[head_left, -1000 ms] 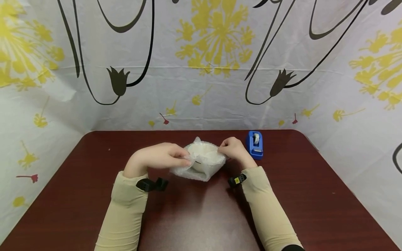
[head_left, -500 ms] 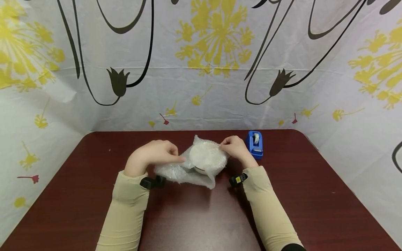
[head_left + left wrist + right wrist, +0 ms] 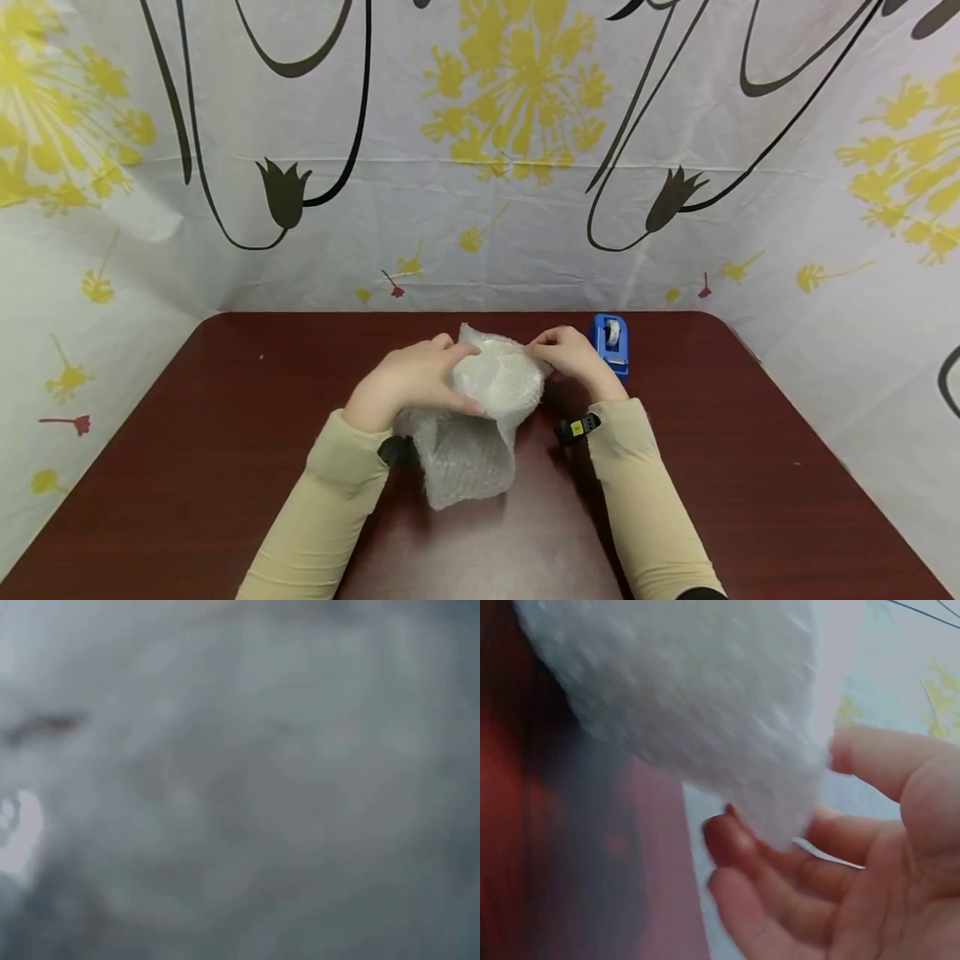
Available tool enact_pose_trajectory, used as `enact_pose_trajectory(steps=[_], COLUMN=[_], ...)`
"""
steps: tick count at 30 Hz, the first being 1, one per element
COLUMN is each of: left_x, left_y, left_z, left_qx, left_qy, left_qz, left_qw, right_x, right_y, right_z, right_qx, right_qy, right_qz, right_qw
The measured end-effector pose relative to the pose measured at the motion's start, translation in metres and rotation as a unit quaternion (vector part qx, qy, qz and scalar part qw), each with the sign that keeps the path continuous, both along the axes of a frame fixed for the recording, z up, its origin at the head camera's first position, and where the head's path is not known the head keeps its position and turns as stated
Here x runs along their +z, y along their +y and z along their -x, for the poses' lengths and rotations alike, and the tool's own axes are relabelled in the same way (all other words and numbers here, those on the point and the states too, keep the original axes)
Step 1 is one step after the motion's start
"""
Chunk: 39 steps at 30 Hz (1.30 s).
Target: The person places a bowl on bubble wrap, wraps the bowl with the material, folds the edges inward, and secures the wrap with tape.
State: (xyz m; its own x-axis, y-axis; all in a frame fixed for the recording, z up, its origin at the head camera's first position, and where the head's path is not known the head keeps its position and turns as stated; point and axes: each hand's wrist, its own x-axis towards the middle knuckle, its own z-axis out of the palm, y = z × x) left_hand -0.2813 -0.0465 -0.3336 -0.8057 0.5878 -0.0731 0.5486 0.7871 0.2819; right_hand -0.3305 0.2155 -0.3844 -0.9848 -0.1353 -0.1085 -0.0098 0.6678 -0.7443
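Note:
A round white bowl-like thing [image 3: 498,375] lies partly covered by clear bubble wrap [image 3: 468,462], and a wide flap of the wrap falls toward the front of the table. My left hand [image 3: 420,379] grips the bowl-like thing's left side, index finger over its far edge and thumb at its near edge. At the right, my right hand [image 3: 573,357] pinches the edge of the wrap. In the right wrist view the bubble wrap's corner [image 3: 772,802] sits between the thumb and curled fingers [image 3: 795,900]. The left wrist view is a grey blur filled with wrap.
A blue tape dispenser [image 3: 611,346] stands just behind and right of my right hand. The dark red table [image 3: 712,467] ends at its back edge against a white cloth [image 3: 510,267] with yellow and black flower prints.
My left hand first drew the wrap leftward off the bowl-like thing, then moved right onto its left side. The loose flap now falls toward the front. My right hand stays almost in place.

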Motion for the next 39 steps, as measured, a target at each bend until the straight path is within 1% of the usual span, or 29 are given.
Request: enact_pose_trajectory(steps=[3, 6, 7, 9, 12, 16, 19, 21, 23, 25, 28, 30, 31, 33, 35, 37, 39], left_x=[-0.004, -0.006, -0.007, -0.007, -0.006, -0.004, -0.002, 0.000, 0.001, 0.002, 0.003, 0.003, 0.002, 0.002, 0.001, 0.002, 0.003], left_y=[0.007, 0.009, 0.009, 0.009, 0.005, -0.002, -0.007, -0.009, -0.010, -0.011, -0.012, -0.012, -0.011, -0.009, -0.006, -0.004, -0.006], left_z=[-0.001, -0.001, -0.001, -0.001, 0.001, 0.004, 0.007, 0.008, 0.009, 0.011, 0.012, 0.012, 0.012, 0.012, 0.011, 0.010, 0.011], left_qx=[0.002, 0.006, 0.007, 0.010, 0.021, 0.040, 0.055, 0.066, 0.078, 0.082, 0.072, 0.056, 0.047, 0.032, 0.012, -0.003, -0.009], left_qy=[-0.016, -0.032, -0.035, -0.038, -0.036, -0.041, -0.032, -0.017, 0.002, 0.015, 0.026, 0.029, 0.033, 0.041, 0.047, 0.043, 0.033], left_qz=[0.011, 0.022, 0.023, 0.023, 0.020, 0.000, -0.003, 0.002, 0.014, 0.017, 0.008, -0.003, -0.010, -0.020, -0.027, -0.042, -0.050], left_qw=[0.9998, 0.9992, 0.9991, 0.9990, 0.9989, 0.9984, 0.9979, 0.9976, 0.9969, 0.9963, 0.9970, 0.9980, 0.9983, 0.9984, 0.9984, 0.9982, 0.9981], right_x=[0.005, 0.010, 0.011, 0.012, 0.012, 0.009, 0.008, 0.007, 0.007, 0.009, 0.014, 0.019, 0.022, 0.027, 0.032, 0.034, 0.036], right_y=[0.005, 0.008, 0.008, 0.007, 0.004, -0.002, -0.007, -0.008, -0.009, -0.010, -0.015, -0.020, -0.023, -0.029, -0.034, -0.038, -0.039], right_z=[-0.004, -0.009, -0.009, -0.010, -0.009, -0.006, -0.004, -0.004, -0.004, -0.006, -0.011, -0.015, -0.018, -0.023, -0.028, -0.032, -0.035], right_qx=[0.015, 0.048, 0.059, 0.078, 0.083, 0.068, 0.064, 0.068, 0.076, 0.090, 0.104, 0.118, 0.128, 0.154, 0.184, 0.203, 0.211], right_qy=[-0.041, -0.087, -0.099, -0.106, -0.094, -0.063, -0.039, -0.030, -0.026, -0.006, 0.043, 0.079, 0.087, 0.088, 0.074, 0.053, 0.035], right_qz=[-0.004, -0.008, -0.006, 0.001, 0.029, 0.062, 0.065, 0.058, 0.045, 0.013, -0.042, -0.078, -0.088, -0.108, -0.130, -0.154, -0.181], right_qw=[0.999, 0.995, 0.993, 0.991, 0.992, 0.994, 0.995, 0.996, 0.996, 0.996, 0.993, 0.987, 0.984, 0.978, 0.972, 0.966, 0.960])
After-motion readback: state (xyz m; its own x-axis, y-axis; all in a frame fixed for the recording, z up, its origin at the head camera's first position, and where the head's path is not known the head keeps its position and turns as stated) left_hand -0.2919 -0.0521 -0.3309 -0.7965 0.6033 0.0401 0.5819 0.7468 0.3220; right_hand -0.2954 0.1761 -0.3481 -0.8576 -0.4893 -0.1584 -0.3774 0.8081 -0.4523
